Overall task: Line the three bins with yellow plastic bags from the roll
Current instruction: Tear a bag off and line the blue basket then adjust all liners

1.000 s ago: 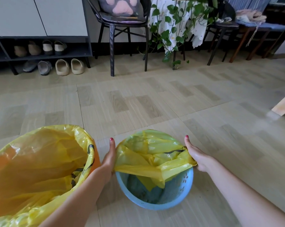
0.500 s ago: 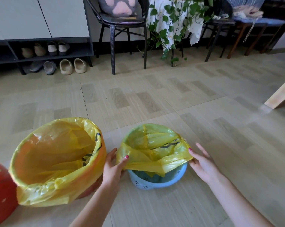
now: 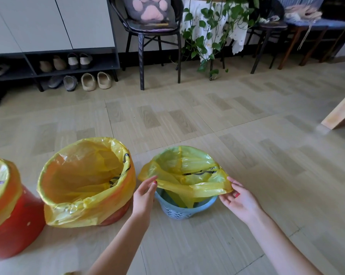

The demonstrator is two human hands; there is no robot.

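Left hand (image 3: 144,192) and right hand (image 3: 239,199) sat either side of the blue bin (image 3: 184,210), both with fingers loosely spread; I saw no firm pinch on anything, fingertips only brushed the yellow bag (image 3: 189,175) at its hem. A second earlier both hands had been pressed flat against the rim, stretching the bag over it; by this frame they'd backed off toward 6 o'clock and the view had pulled up and away. The bag covered the far half of the rim, 9 through 3, but the near edge at 6 hung slack inside, bare blue rim showing. So I judged the third liner as not seated yet. The middle bin (image 3: 116,215) at 9 o'clock of the blue one, and the red bin (image 3: 14,225) further out at 9, both looked fully lined. Roll wasn't in view. Left palm faced right, thumb up; right palm up-left, wrist low, forearms converging from 6.
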